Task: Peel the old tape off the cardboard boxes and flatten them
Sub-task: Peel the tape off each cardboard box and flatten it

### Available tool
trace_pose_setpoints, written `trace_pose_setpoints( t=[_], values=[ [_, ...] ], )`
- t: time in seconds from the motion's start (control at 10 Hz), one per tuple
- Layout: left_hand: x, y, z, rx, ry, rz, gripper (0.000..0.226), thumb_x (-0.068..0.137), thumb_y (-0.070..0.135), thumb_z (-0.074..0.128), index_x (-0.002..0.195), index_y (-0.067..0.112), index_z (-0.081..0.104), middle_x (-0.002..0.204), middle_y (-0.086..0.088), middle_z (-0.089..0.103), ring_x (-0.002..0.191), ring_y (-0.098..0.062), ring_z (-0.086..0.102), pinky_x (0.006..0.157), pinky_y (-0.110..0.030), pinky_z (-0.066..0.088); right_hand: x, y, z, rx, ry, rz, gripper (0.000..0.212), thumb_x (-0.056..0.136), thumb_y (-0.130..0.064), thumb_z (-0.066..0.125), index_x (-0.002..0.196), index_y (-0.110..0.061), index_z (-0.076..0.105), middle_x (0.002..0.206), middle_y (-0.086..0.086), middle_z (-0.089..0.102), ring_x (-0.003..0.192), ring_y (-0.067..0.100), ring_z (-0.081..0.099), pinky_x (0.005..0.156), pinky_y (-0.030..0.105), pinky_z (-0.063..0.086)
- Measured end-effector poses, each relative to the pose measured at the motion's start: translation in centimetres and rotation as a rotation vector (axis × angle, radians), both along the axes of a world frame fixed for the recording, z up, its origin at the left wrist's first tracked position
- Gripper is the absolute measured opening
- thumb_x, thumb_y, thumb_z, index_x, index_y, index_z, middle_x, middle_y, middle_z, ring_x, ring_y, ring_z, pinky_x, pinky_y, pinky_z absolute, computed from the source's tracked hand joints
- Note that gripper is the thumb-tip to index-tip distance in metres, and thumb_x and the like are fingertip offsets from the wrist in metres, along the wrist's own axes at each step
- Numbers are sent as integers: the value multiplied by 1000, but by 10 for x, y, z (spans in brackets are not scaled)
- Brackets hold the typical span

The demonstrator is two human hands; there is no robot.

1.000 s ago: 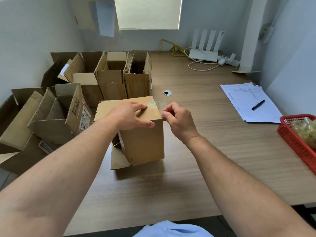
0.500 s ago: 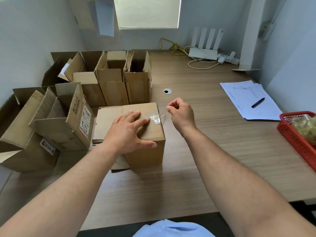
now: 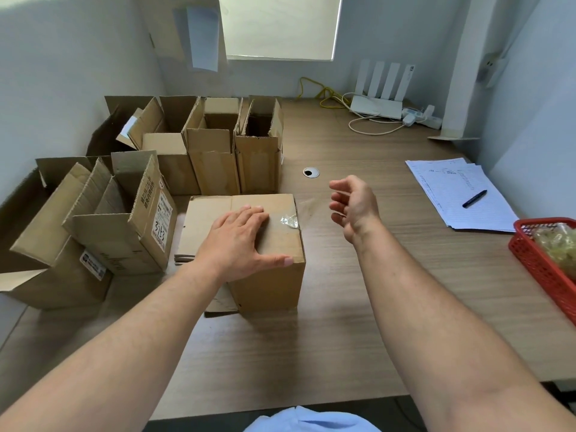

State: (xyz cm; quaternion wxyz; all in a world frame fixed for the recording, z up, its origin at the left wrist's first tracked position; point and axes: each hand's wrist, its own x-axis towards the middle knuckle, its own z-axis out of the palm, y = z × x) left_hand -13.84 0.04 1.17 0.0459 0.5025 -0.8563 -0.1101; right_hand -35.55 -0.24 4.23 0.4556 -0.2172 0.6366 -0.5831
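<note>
left hand (image 3: pixel 241 236) flat — right hand (image 3: pixel 353 207) loosely curled

The square cardboard box (image 3: pixel 268 285) at centre is plain tan-brown, its top patched with clear crumpled tape (image 3: pixel 289 220) that glints silver-white. The open cardboard boxes (image 3: pixel 215 169) behind are the same brown — one at the left carries a white printed label (image 3: pixel 162 219) with black characters. The long wooden desk (image 3: pixel 374 307) is grey-brown with fine streaked grain. The lined paper sheets (image 3: pixel 448 188) are white with faint ruling, the slim pen (image 3: pixel 474 199) black, the plastic mesh basket (image 3: pixel 539 263) bright red.
</note>
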Motion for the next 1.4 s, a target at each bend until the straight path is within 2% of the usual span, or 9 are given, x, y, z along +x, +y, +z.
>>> trace_pose_setpoints(
  t=[0.1,0.3,0.6,0.7,0.9,1.0,1.1,1.2,1.4],
  values=[
    [-1,0,0,2,5,3,122,52,98,26,150,25,22,160,7,15,146,-12,8,118,-36,4,-2,-4,9,-148,288,25,8,80,-15,63,72,-16,62,67,-4,55,56,9,48,51,22,37],
    [-2,0,-1,-18,-4,5,121,53,98,26,150,25,24,159,6,16,146,-13,9,117,-37,5,25,7,-5,-229,1205,511,19,77,-36,73,92,-25,67,92,-5,56,82,11,57,72,27,45],
    [-2,1,0,-29,0,12,125,50,98,22,149,24,26,159,7,18,146,-11,9,117,-36,5,37,9,-24,-190,1597,613,20,94,-27,49,101,-11,59,108,6,56,101,27,54,74,35,40],
    [-2,1,-1,-27,3,15,124,51,98,22,150,24,25,159,6,18,146,-12,10,117,-36,5,37,9,-28,-100,1439,581,20,97,-23,45,102,-6,54,108,14,56,97,32,53,79,37,38],
    [-2,0,-2,-17,-7,12,123,52,98,23,150,24,23,160,6,16,146,-14,9,118,-37,4,35,17,-29,2,556,299,14,92,-7,44,81,-6,52,81,14,62,71,27,59,69,41,54],
    [-2,-1,-2,-20,-10,10,123,52,97,23,150,24,23,159,6,16,146,-14,9,118,-37,4,31,18,-22,-45,224,285,15,93,-7,42,80,-5,50,70,14,52,53,20,48,54,33,46],
    [-3,-1,-2,-22,-12,13,123,51,97,22,150,25,24,159,6,17,146,-14,9,118,-38,5,31,16,-22,-17,352,330,22,91,-26,56,81,-7,52,71,11,53,51,17,52,56,35,48],
    [-3,-1,-3,-32,-20,22,122,51,97,22,150,26,23,159,6,16,146,-16,10,118,-39,5,37,15,-25,40,547,306,16,85,-19,64,78,-8,55,69,7,61,59,21,60,62,37,55],
    [1,3,-4,-53,-18,17,128,47,100,21,151,25,21,160,5,14,146,-17,8,118,-38,3,37,19,-30,58,59,207,13,89,-3,55,77,-8,55,67,7,57,53,15,52,54,29,53]
  ],
)
